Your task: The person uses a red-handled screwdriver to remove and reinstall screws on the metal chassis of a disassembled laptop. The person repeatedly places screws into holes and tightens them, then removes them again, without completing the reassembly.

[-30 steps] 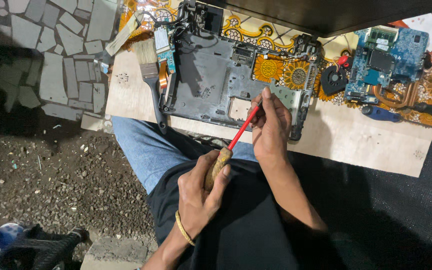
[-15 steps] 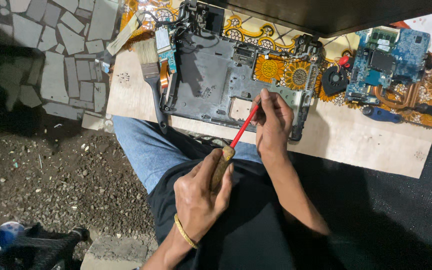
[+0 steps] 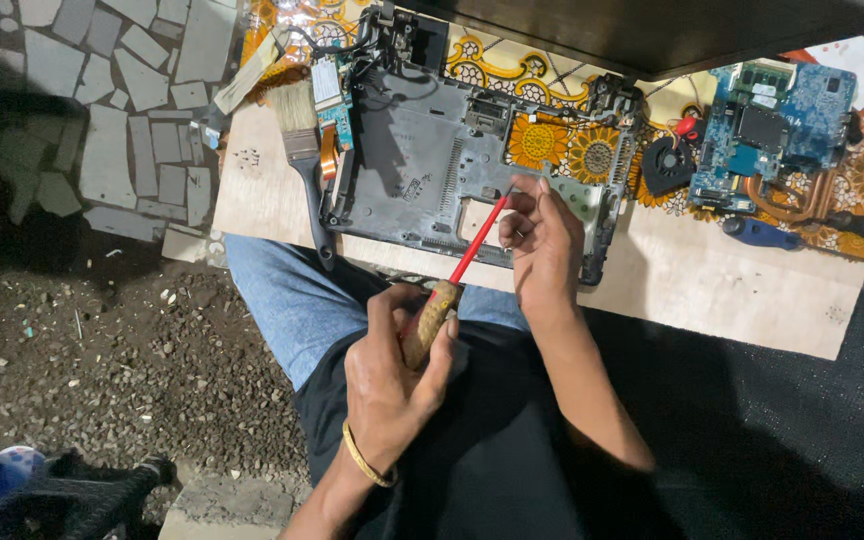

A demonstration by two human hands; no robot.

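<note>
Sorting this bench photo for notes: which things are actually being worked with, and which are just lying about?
In use:
- screwdriver, red shaft, gripped by the left hand
- right hand steadying its tip
- grey laptop base

Lying about:
- paintbrush
- blue circuit board
- small black fan
- blue-handled tool

place: makeshift repair workshop | cues: gutted laptop chassis point(image 3: 432, 170), loose circuit board point(image 3: 772, 130), paintbrush point(image 3: 300, 130)
</note>
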